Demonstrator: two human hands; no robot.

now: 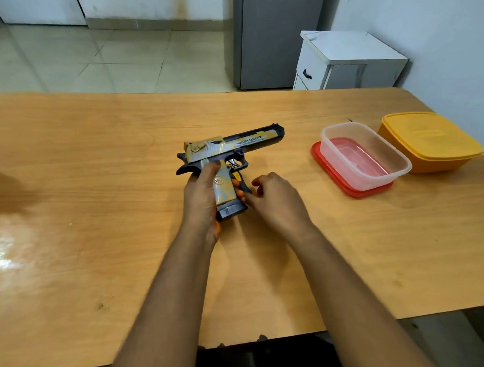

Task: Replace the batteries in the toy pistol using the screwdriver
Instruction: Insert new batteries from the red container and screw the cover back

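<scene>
- Gripping the toy pistol (pixel 228 156) by its handle, the left hand (pixel 201 196) holds it just above the counter (pixel 95 162), barrel pointing right.
- Right hand (pixel 274 198), fingers loosely curled and holding nothing, hovers beside the handle's base.

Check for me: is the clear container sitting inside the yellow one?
No. The clear container rests on a red lid, beside the yellow container.

One toy pistol (pixel 228 153), two hands (pixel 201 196) (pixel 277 201), two plastic containers (pixel 364 155) (pixel 430 141)
</scene>
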